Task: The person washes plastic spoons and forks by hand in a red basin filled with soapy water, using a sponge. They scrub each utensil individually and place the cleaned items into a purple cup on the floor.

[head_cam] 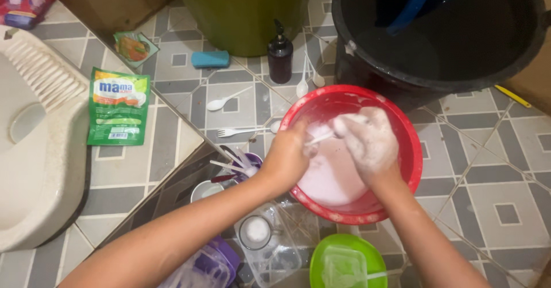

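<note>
A red plastic basin (408,150) holds soapy, milky water on the tiled floor. Both my hands are over it. My left hand (287,157) pinches a thin white plastic utensil (319,139) by its handle. My right hand (370,140) is covered in white foam and closed around the utensil's other end, rubbing it. What kind of utensil it is stays hidden under the foam.
White plastic spoons (221,102) and a fork (235,132) lie on the tiles left of the basin, beside a dark pump bottle (280,52). A black bucket (459,35) with a blue dipper stands behind. Cups, a clear container (275,248) and a green bowl (338,259) sit near me.
</note>
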